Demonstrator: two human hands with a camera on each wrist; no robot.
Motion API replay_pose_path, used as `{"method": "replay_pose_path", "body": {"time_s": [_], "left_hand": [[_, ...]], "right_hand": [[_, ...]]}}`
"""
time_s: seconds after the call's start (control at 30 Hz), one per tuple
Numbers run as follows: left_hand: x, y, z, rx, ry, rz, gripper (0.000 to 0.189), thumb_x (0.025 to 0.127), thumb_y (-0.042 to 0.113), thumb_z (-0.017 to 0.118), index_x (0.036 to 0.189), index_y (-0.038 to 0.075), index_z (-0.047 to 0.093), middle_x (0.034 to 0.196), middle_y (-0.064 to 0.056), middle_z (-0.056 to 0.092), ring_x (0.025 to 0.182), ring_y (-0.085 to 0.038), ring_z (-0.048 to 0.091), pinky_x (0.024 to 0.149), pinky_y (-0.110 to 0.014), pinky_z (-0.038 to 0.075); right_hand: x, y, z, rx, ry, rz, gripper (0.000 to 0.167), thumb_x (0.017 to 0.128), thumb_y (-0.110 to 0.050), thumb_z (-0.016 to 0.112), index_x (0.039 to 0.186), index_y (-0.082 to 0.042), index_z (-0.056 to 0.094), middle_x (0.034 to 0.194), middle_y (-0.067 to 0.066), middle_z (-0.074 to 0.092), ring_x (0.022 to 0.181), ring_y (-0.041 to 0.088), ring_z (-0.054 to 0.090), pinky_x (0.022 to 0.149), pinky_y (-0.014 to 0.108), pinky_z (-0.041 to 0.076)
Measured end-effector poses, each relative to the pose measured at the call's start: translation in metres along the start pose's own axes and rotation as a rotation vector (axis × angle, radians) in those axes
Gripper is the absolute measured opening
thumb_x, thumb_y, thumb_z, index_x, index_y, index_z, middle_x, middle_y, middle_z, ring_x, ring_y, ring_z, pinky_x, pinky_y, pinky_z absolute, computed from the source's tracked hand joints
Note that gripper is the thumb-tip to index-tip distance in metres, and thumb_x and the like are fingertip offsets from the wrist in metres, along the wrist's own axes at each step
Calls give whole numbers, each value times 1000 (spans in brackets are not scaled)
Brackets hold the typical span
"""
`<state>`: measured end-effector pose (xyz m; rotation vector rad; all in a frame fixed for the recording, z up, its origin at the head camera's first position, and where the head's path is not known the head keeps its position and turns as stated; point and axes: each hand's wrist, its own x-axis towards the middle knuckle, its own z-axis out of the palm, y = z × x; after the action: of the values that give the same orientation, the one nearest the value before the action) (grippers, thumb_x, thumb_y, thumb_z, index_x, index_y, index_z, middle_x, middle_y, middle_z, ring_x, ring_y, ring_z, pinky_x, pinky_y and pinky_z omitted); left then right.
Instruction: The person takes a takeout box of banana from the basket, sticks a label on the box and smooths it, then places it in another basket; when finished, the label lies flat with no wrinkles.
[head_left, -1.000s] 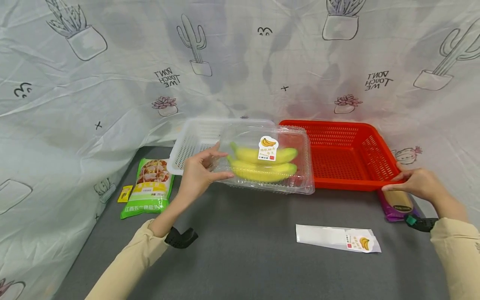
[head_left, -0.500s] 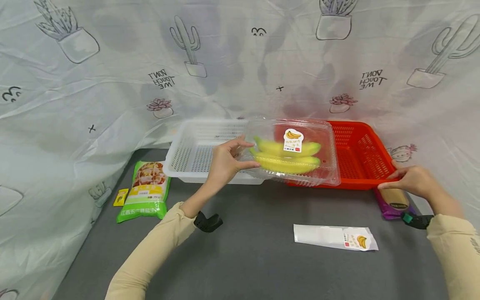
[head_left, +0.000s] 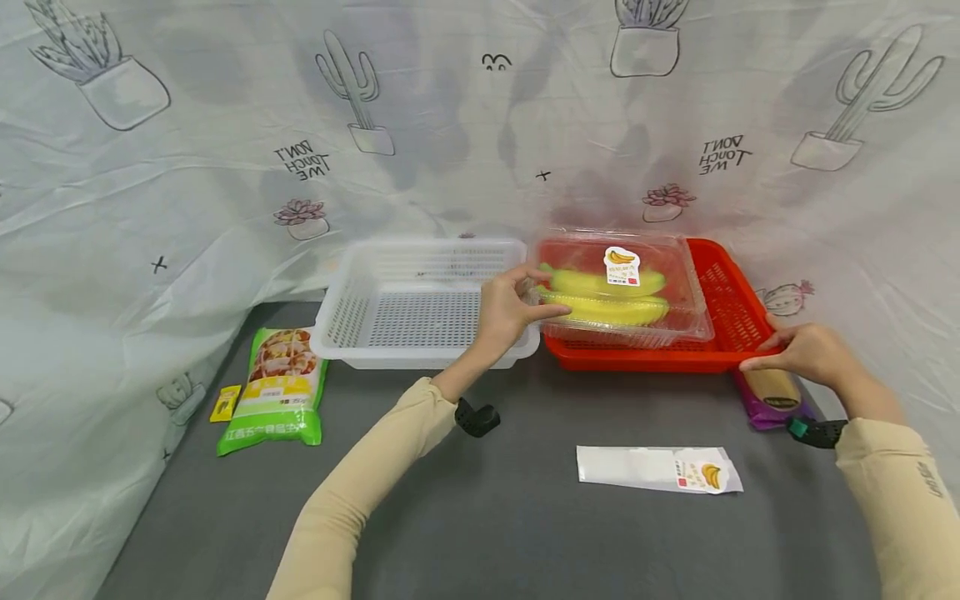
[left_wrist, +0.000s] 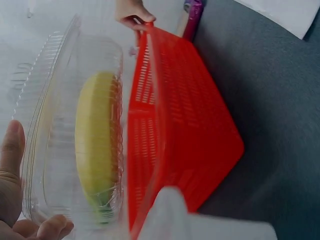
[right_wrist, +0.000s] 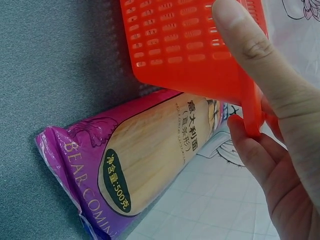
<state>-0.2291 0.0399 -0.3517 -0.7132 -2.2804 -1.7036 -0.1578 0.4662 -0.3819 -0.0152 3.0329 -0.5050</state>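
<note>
My left hand (head_left: 512, 310) grips the left end of a clear plastic clamshell box (head_left: 678, 287), thumb on the near side and fingers behind. Two yellow bananas (head_left: 607, 310) lie inside it, and a white banana sticker (head_left: 622, 267) is on the lid. The box hangs over the red plastic basket (head_left: 637, 358); in the left wrist view it stands just above the basket's rim. My right hand (head_left: 806, 358) pinches the right rim of that basket, with the thumb on one side and fingertips under the lip (right_wrist: 252, 112).
The white basket (head_left: 420, 354) stands left of the red one. A green-and-yellow food bag (head_left: 281, 392) and a small yellow packet (head_left: 225, 404) lie at left. A purple pasta pack (head_left: 772, 396) lies by the right hand. A sticker strip (head_left: 630, 465) lies in front.
My left hand has carried the clamshell box rightward, from in front of both baskets to over the red basket. The right hand keeps its hold on the rim. The view has shifted slightly.
</note>
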Motion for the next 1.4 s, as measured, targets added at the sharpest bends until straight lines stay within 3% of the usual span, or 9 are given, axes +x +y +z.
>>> {"method": "replay_pose_path", "body": {"time_s": [0.17,0.4,0.53,0.67,0.77,0.93,1.1,1.23,1.4], "left_hand": [[10,-13,32,36,19,-6,45,66,22,89,103,3,72,51,-7,39,46,-13,33,44,-22,24],[16,-27,72,127,38,-78,46,67,29,89,104,6,73,71,-9,65,52,-10,38,49,-16,33],[15,-33,85,165,81,-134,44,66,30,89,101,7,74,69,-10,66,51,-11,38,49,-19,32],[14,-34,92,192,87,-199,44,65,28,90,100,6,75,85,-9,72,61,-14,54,53,-19,40],[17,-29,96,243,45,-231,47,67,29,88,104,4,75,100,-8,73,81,-19,64,66,-23,49],[19,-23,104,337,-56,-320,55,67,23,88,116,4,70,116,-9,68,105,-27,63,84,-37,52],[13,-27,109,342,-107,-346,55,69,13,87,119,4,66,117,-9,66,102,-28,64,82,-39,53],[12,-34,108,334,-65,-334,57,70,13,86,122,2,64,118,-11,66,105,-26,63,83,-37,52],[19,-39,104,334,-40,-352,60,70,14,85,124,3,62,121,-11,64,103,-26,63,71,-33,54]], "right_hand": [[-2,0,1,3,26,-6,53,67,-45,86,86,4,76,135,33,39,56,17,31,46,29,28],[-4,0,5,24,32,23,56,66,-46,86,86,5,75,135,33,39,58,18,35,46,28,29],[-5,-3,8,24,30,21,56,66,-46,86,87,5,75,136,33,38,59,19,34,46,28,29],[-6,-6,7,42,1,39,60,67,-47,85,90,7,74,138,33,35,60,20,34,46,28,29],[-7,-7,4,60,-6,54,64,68,-48,84,95,9,73,139,33,35,61,21,35,46,28,30],[-9,-7,2,69,-2,64,63,68,-47,84,95,9,73,140,33,33,66,22,38,46,27,32],[-10,-10,4,63,-9,64,62,68,-47,84,93,9,73,140,33,33,65,22,38,46,28,32],[-10,-16,6,60,-14,60,64,69,-49,83,95,9,73,140,32,33,65,22,36,46,28,31],[-6,-22,5,68,13,24,61,69,-44,85,93,10,72,139,32,35,62,21,35,45,27,30]]}}
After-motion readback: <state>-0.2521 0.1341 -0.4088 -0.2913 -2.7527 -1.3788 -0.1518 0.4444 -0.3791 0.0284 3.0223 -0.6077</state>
